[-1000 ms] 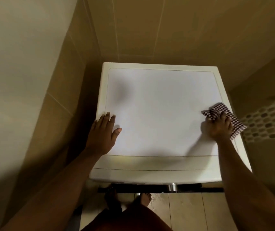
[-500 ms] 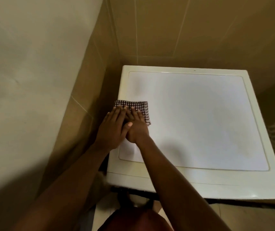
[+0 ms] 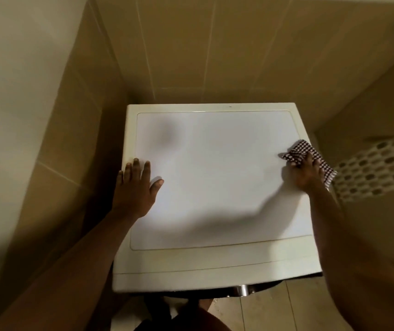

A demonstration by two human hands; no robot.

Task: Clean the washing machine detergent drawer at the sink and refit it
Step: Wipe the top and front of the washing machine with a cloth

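I look straight down on the white top of the washing machine (image 3: 215, 177). My left hand (image 3: 136, 187) lies flat on its left edge, fingers straight and spread. My right hand (image 3: 307, 173) presses a dark checked cloth (image 3: 298, 151) onto the top at the right edge; part of the cloth hangs past the edge. The detergent drawer is out of sight, since the machine's front panel faces down and away from me.
Beige tiled walls (image 3: 191, 48) close in behind and on the left of the machine. A white perforated basket (image 3: 377, 163) stands to the right. A chrome door rim (image 3: 241, 289) peeks out below the front edge, above the tiled floor (image 3: 263, 311).
Half a second ago the cloth and my right hand were at the left edge beside my left hand. The right hand has swept the cloth across to the right edge. The left hand stayed put.
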